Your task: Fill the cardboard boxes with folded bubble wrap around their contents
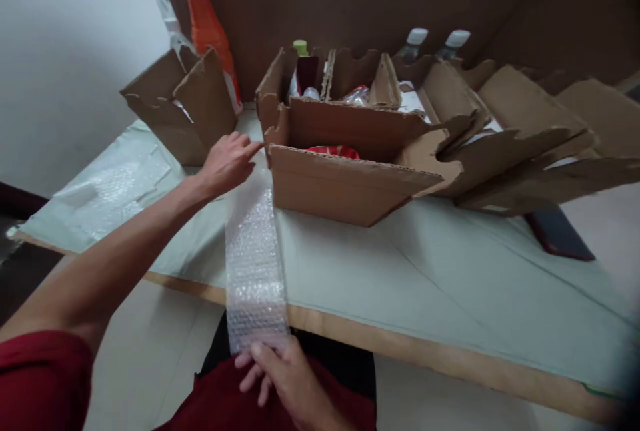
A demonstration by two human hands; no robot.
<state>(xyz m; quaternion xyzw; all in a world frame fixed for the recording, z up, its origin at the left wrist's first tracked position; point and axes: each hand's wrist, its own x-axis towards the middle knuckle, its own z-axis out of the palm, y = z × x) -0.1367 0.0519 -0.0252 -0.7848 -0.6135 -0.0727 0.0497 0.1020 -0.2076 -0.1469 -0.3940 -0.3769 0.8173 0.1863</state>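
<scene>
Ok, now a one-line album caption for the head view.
Right hand holding the near end of a bubble-wrap strip, left hand beside an open cardboard box on the table.

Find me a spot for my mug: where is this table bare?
The widest bare patch of table lies before the cardboard boxes, between the bubble wrap strip and dark flat item. A smaller one lies left of that strip, by the left forearm. The back is crowded with boxes and bottles.

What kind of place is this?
It looks like an indoor storage or packing corner, maybe. You can see open cardboard boxes and an orange bottle on a table, plus a strip of bubble wrap.
</scene>
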